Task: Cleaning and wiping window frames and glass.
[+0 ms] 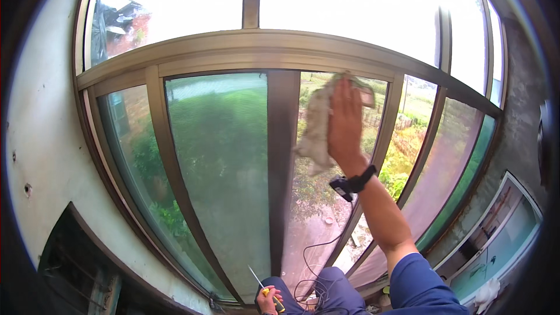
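My right hand (pixel 348 124) is raised with its palm pressing a whitish, stained cloth (pixel 319 127) flat on the window's mesh screen panel (pixel 372 148). The fingers point up, close under the upper frame rail, and the cloth drapes out to the left of the hand. A black strap with a small device (pixel 350 183) circles that wrist, and a cable hangs from it. Low down, near my knees, my left hand (pixel 268 301) holds a screwdriver (pixel 272 299) by its yellow and black handle. The metal shaft points up and to the left.
Bronze-coloured metal rails (pixel 245 54) divide the tall window. A green-tinted pane (pixel 218 162) stands left of the dark central post (pixel 282 162). The black cable (pixel 306 271) loops down over my legs. A white-framed glass case (pixel 494 236) is at right, and a dark opening (pixel 70 262) at lower left.
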The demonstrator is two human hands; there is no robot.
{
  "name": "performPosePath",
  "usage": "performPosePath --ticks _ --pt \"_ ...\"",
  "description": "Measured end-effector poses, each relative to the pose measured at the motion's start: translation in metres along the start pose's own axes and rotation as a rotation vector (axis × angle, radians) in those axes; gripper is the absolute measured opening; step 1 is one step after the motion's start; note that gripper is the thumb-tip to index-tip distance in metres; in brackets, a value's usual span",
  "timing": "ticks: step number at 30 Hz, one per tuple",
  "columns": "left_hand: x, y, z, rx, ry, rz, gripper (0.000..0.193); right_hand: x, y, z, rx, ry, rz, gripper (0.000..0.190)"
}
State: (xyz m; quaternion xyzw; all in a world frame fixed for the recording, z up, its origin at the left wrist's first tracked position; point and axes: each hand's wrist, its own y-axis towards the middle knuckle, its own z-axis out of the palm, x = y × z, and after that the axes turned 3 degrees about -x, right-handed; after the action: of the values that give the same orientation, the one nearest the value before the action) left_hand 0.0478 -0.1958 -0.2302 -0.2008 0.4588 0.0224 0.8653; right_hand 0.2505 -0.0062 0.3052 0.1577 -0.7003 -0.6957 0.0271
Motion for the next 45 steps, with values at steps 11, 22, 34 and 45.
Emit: performPosePath --ticks 11,22,34,45 --pt "-0.164 0.099 -0.022 -0.459 0.121 0.846 0.019 0.02 -0.093 -0.025 0.242 0.455 -0.33 0.039" --pt "-0.104 0.083 0.012 -0.291 -0.042 0.457 0.033 -0.097 -0.29 -0.153 0.382 0.311 0.682 0.024" --pt "-0.106 0.072 0.034 -0.308 0.04 0.371 0.021 -0.132 -0.35 -0.272 1.231 0.566 1.207 0.019" --pt "-0.095 0.064 0.081 -0.197 -0.027 0.4 0.017 -0.002 -0.368 -0.224 1.702 0.345 0.704 0.075"
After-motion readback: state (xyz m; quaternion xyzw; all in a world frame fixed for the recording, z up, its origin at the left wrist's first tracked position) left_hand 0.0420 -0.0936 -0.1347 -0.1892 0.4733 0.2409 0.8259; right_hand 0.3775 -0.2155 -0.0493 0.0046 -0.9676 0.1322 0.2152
